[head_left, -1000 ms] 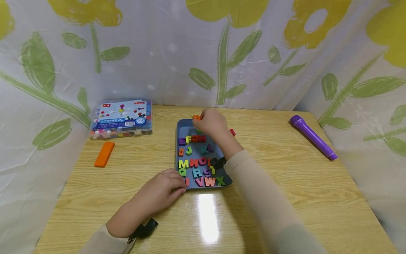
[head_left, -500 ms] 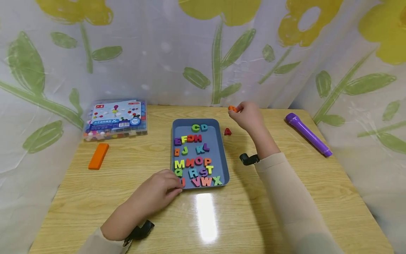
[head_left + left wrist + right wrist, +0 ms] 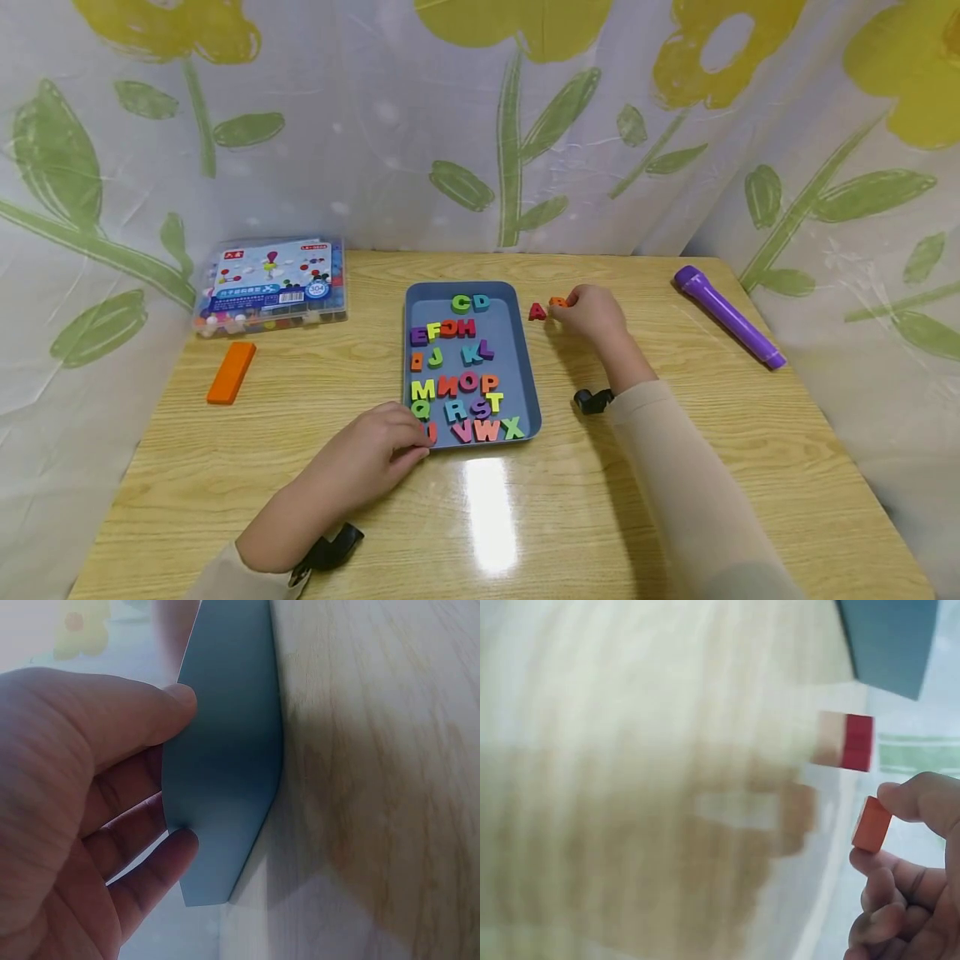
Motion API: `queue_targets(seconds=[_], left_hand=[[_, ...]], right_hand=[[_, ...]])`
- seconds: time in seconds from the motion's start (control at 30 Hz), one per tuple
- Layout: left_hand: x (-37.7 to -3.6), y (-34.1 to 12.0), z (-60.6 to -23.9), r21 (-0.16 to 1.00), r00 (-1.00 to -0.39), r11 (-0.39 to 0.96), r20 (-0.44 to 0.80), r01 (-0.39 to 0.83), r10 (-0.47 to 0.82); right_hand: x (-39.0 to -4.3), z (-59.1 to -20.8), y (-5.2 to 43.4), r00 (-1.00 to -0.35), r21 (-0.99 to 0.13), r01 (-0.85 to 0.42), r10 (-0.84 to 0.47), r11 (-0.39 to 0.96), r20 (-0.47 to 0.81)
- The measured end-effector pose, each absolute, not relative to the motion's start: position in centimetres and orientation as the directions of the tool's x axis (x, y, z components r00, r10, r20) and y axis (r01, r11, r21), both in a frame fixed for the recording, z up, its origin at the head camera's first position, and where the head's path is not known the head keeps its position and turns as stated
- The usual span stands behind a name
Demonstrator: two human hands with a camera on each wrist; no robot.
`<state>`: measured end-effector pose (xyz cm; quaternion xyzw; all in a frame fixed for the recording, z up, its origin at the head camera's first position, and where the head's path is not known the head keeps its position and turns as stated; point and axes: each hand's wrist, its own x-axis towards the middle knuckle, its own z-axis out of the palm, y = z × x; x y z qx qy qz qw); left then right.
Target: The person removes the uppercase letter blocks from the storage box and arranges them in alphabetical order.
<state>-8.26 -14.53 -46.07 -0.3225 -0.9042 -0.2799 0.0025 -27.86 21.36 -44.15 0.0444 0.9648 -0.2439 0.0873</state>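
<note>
My right hand (image 3: 600, 317) pinches an orange letter B (image 3: 557, 302) between thumb and finger, right of a red letter A (image 3: 537, 312). In the right wrist view, the orange letter (image 3: 872, 825) is held edge-on just above the table, apart from the red letter (image 3: 857, 742). A blue-grey tray (image 3: 512, 354) holds several coloured letters in rough rows, from C and D at the back to V, W and X in front. My left hand (image 3: 378, 446) grips its front left corner, partly hiding a letter U (image 3: 431, 432). In the left wrist view, thumb and fingers hold the tray's wall (image 3: 225, 750).
At the back left lies a clear plastic box (image 3: 273, 285) of coloured pieces, with an orange block (image 3: 231, 372) in front of it. A purple toy microphone (image 3: 727, 317) lies at the right. A flowered curtain (image 3: 360, 150) borders the wooden table (image 3: 630, 492).
My right hand has carried the orange B from above the tray's back out to the right, then down beside the red A. My left hand keeps its hold on the tray.
</note>
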Motion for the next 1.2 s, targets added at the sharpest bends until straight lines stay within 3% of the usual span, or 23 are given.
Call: queue_targets(seconds=[0.83,1.07,1.2], left_hand=[[-8.3,-14.5,-46.0,0.503,-0.778,0.617,0.208,0.605,0.592],[-8.3,-14.5,-46.0,0.497,-0.785,0.631,0.191,0.596,0.590],[-8.3,-14.5,-46.0,0.496,-0.785,0.633,0.187,0.595,0.591]], right_hand=[[-27.4,-45.6,21.6,-0.979,-0.462,0.125,0.032,0.878,-0.204],[-27.0,-43.8,21.9,-0.962,-0.444,0.150,0.026,0.884,-0.273],[-27.0,-41.6,21.6,-0.968,-0.448,0.127,0.013,0.885,-0.249]])
